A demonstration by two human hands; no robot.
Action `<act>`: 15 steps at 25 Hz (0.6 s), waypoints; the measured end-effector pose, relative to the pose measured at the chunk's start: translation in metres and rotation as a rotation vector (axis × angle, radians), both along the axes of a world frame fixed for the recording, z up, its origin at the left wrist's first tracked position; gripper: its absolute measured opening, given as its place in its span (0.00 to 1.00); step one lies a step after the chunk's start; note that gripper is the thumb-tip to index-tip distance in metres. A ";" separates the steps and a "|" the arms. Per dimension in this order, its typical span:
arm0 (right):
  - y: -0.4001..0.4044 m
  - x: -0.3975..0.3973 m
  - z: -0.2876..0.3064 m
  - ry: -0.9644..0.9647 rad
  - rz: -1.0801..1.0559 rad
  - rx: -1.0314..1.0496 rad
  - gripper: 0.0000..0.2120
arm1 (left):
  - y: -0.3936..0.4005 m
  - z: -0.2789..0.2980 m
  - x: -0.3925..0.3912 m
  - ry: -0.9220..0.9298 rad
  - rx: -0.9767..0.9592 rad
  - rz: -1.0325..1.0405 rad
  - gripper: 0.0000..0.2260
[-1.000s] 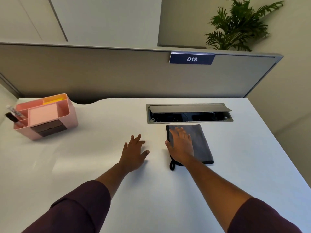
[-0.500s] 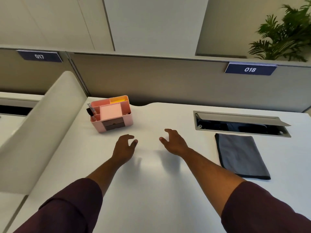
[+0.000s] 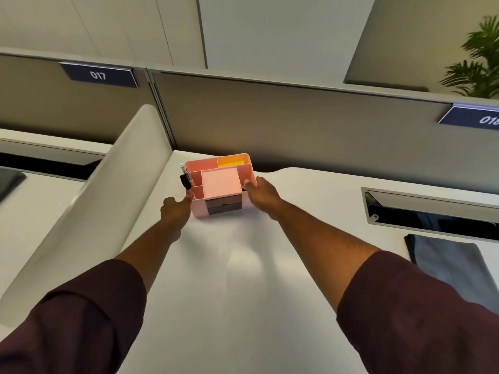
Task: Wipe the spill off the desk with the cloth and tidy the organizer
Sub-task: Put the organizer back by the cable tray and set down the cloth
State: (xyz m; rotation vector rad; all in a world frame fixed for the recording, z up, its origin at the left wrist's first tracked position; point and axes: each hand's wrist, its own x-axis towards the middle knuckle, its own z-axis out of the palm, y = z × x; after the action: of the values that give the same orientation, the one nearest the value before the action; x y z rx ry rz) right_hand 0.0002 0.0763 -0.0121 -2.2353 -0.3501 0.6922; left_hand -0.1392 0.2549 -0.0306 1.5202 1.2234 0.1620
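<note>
- Two hands at the pink organizer (image 3: 221,184), one on each side, likely to steady or shift it for tidying.
- Sits near the desk's (image 3: 243,292) back left corner, close to the grey partition (image 3: 297,117) and just beside the curved side divider (image 3: 89,211).
- Left hand (image 3: 174,211) against the organizer's near left corner, fingertips touching the wall; curled or flat, cannot tell, since the fingers are mostly hidden.
- Right hand (image 3: 260,195) grasping the right wall, thumb hooked over the rim, fingers down the outside.
- Holds a pink note pad (image 3: 221,184) in the middle compartment, yellow notes (image 3: 232,161) in the back right one, and a marker (image 3: 186,178) upright in the left slot, leaning outward.
- Shows two dark drawers (image 3: 222,207) on the front face, facing the person.
- Grey cloth (image 3: 442,263) lying flat well apart to the right, below the open cable tray (image 3: 432,211), touched by neither hand.
- No spill discernible on the white surface, so wiping looks finished or not needed in this area.
- Number signs 017 (image 3: 98,75) and 018 (image 3: 472,118) on the partition, a plant (image 3: 478,68) behind at far right.
</note>
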 end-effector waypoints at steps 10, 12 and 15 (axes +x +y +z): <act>0.005 0.013 -0.015 -0.027 -0.135 -0.012 0.15 | -0.001 -0.021 0.025 -0.183 -0.109 -0.100 0.22; -0.008 0.018 -0.011 -0.046 -0.155 0.007 0.15 | -0.011 -0.017 0.029 -0.194 -0.090 -0.128 0.23; -0.046 0.028 -0.002 -0.050 -0.256 0.063 0.14 | -0.037 -0.001 0.047 -0.221 -0.068 -0.203 0.23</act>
State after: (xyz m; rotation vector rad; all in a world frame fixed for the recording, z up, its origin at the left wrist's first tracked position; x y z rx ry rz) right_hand 0.0286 0.0299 -0.0141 -2.1897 -0.1045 0.4835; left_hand -0.0920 0.2175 -0.0321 1.5135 0.8864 0.1481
